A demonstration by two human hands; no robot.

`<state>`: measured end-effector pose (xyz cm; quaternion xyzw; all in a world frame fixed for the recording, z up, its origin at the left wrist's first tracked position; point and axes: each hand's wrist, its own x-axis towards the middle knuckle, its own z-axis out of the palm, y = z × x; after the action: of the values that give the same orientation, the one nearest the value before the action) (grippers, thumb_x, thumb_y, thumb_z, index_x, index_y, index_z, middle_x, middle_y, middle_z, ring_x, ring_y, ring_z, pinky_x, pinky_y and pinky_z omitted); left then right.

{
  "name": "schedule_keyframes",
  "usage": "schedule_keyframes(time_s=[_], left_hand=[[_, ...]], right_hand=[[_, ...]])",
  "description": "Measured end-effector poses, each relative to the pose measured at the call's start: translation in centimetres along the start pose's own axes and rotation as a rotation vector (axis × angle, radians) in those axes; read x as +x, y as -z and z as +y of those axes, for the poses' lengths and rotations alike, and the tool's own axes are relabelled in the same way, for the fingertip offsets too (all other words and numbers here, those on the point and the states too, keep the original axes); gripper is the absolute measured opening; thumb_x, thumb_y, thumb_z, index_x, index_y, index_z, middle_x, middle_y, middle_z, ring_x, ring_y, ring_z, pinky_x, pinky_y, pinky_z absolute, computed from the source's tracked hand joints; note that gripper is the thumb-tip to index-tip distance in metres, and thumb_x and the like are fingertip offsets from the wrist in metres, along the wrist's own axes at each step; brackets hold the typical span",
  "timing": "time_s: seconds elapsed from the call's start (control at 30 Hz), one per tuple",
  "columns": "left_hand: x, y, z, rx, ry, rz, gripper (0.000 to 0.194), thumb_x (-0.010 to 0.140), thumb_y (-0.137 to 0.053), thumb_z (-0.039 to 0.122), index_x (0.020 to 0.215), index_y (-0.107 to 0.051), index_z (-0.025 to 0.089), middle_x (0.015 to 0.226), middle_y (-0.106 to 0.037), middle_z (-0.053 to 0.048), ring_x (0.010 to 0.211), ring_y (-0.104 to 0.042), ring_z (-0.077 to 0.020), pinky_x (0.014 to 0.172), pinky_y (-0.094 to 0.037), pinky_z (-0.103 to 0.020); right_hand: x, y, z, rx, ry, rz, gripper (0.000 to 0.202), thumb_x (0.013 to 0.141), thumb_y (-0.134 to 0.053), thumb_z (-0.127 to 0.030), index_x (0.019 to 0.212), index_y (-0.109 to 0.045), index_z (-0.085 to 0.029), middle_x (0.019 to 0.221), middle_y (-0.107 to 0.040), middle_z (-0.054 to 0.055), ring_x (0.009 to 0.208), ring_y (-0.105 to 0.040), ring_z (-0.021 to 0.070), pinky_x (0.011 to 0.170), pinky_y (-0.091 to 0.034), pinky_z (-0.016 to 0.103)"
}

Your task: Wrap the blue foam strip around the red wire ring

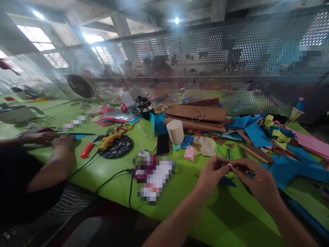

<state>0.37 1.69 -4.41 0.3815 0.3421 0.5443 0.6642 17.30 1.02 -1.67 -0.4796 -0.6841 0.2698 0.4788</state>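
A small pink-and-white piece (230,165) sits pinched between both hands just above the green bench (180,192). The left hand (212,173) and right hand (259,181) each have a fingertip grip closed on it. Best worked slowly, fingertips close together, clear of the blue paper (290,169).

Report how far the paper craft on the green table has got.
Done: folded blue shapes and yellow-blue crumpled bits lie at the table's far right. In hand: the left hand and right hand pinch one small piece between the fingertips; it is too blurred to identify. Left: flat blue sheets, pink paper and brown paper lie uncut.
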Motion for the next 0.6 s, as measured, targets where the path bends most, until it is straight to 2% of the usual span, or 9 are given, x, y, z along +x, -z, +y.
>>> schedule_keyframes(time_s=[0.1, 0.23, 0.37, 0.5, 0.6], left_hand=[[-0.1, 0.2, -0.1, 0.067, -0.014, 0.002, 0.049, 0.066, -0.096, 0.051, 0.086, -0.069, 0.015, 0.081, -0.068, -0.001, 0.075, -0.060, -0.0126, 0.076, -0.046, -0.028], [-0.3, 0.3, -0.1, 0.240, -0.063, 0.025, 0.029, 0.075, -0.088, 0.038, 0.084, -0.071, 0.016, 0.079, -0.068, -0.002, 0.075, -0.058, -0.0134, 0.072, -0.044, -0.027], [-0.7, 0.1, 0.0, 0.324, -0.093, 0.020, 0.016, 0.076, -0.080, 0.026, 0.080, -0.068, 0.017, 0.078, -0.066, -0.002, 0.075, -0.057, -0.0141, 0.072, -0.042, -0.027], [-0.8, 0.0, 0.0, 0.288, -0.058, 0.002, 0.015, 0.074, -0.078, 0.024, 0.078, -0.065, 0.017, 0.076, -0.065, -0.001, 0.074, -0.057, -0.0135, 0.070, -0.042, -0.026], [-0.5, 0.2, 0.1, 0.176, -0.019, 0.022, 0.024, 0.071, -0.083, 0.029, 0.077, -0.064, 0.017, 0.074, -0.066, -0.001, 0.071, -0.059, -0.0135, 0.069, -0.043, -0.026]], right_hand=[[-0.2, -0.1, -0.1, -0.021, -0.002, -0.001, 0.013, 0.086, -0.077, -0.040, 0.089, -0.082, -0.028, 0.085, -0.079, 0.007, 0.069, -0.067, 0.0230, 0.066, -0.055, 0.036], [-0.6, -0.3, -0.1, -0.086, 0.014, -0.002, 0.010, 0.085, -0.072, -0.036, 0.086, -0.079, -0.029, 0.078, -0.076, 0.005, 0.063, -0.063, 0.0204, 0.061, -0.053, 0.033], [-0.9, -0.5, -0.4, -0.097, -0.021, -0.004, 0.007, 0.081, -0.071, -0.032, 0.081, -0.076, -0.028, 0.077, -0.074, 0.004, 0.066, -0.063, 0.0204, 0.061, -0.051, 0.032], [-1.1, -0.6, -0.4, 0.108, -0.149, -0.020, 0.002, 0.075, -0.073, -0.027, 0.073, -0.072, -0.027, 0.071, -0.067, 0.002, 0.065, -0.058, 0.0188, 0.059, -0.047, 0.030], [-1.1, -0.4, 0.3, 0.334, -0.296, -0.041, 0.008, 0.072, -0.078, -0.028, 0.074, -0.071, -0.025, 0.068, -0.062, 0.001, 0.061, -0.053, 0.0167, 0.054, -0.042, 0.029]])
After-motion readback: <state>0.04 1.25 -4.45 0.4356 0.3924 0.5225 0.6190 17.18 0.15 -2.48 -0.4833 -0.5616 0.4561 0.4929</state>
